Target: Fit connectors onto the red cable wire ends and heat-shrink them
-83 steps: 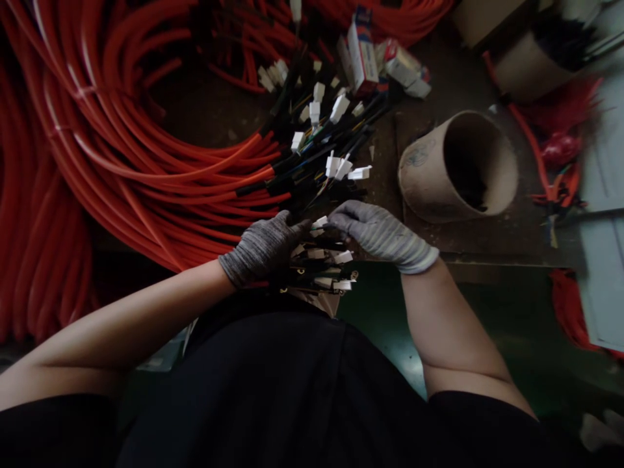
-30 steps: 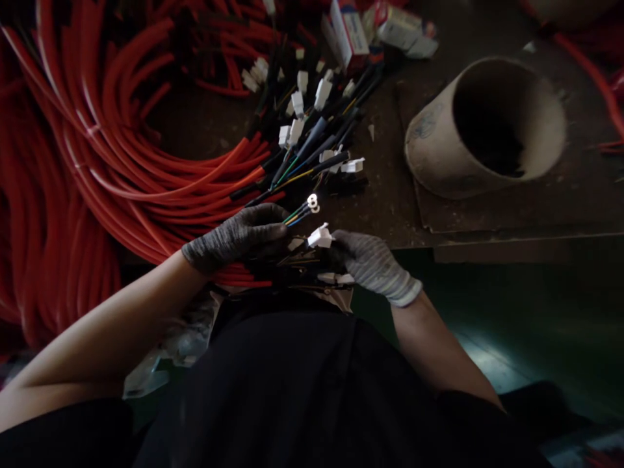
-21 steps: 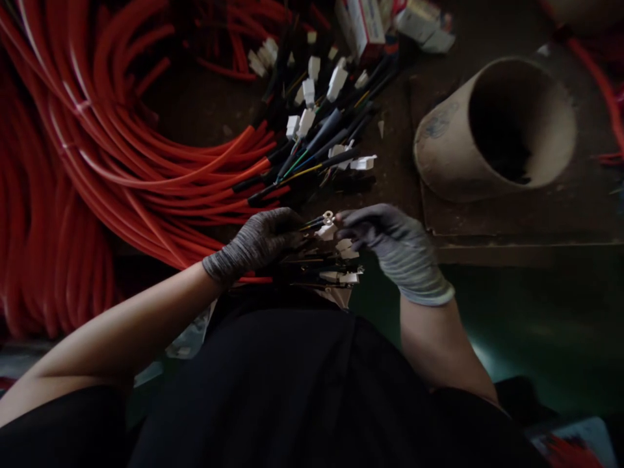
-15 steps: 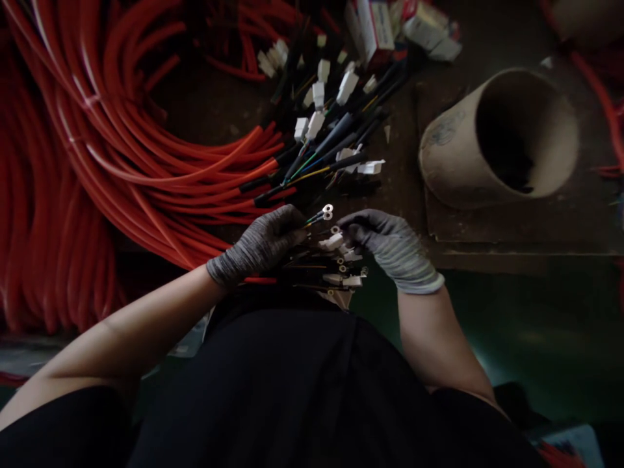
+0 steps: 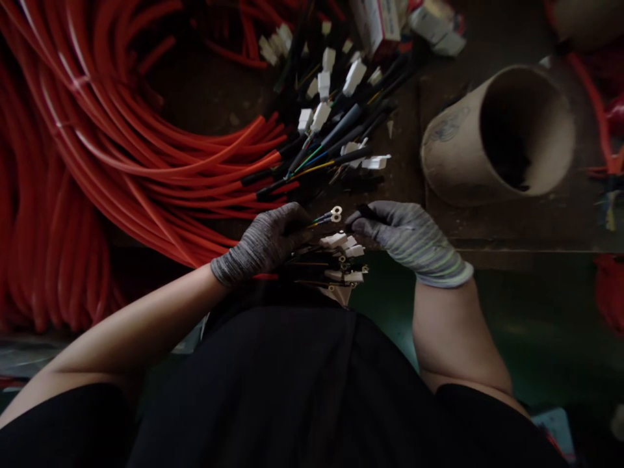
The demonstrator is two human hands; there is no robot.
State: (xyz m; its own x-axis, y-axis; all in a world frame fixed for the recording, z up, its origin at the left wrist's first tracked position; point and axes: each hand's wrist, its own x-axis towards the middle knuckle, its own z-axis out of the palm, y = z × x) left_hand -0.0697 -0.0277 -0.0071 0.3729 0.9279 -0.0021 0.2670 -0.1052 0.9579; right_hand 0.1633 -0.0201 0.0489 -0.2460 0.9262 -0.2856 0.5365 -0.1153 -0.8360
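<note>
My left hand (image 5: 268,240), in a grey knit glove, is closed round thin wires (image 5: 319,220) whose ring terminals (image 5: 336,214) stick out to the right. My right hand (image 5: 390,227), gloved too, is pinched just right of those rings; something dark shows at its fingertips, too small to name. Below and between the hands lie white connectors (image 5: 334,240) and more ring terminals on dark wires. Above them, black-sleeved cable ends with white plugs (image 5: 320,117) spread out from the red cables (image 5: 195,153).
A cardboard tube (image 5: 458,146) lies on the table (image 5: 511,224) at the right. Small boxes (image 5: 377,29) stand at the top. Bundled red cables (image 5: 43,214) hang down at the left. The table's front edge runs just below my right hand.
My right hand has moved right, away from the connectors, and its fingers have drawn closer together. The ring terminals in my left hand have shifted slightly right.
</note>
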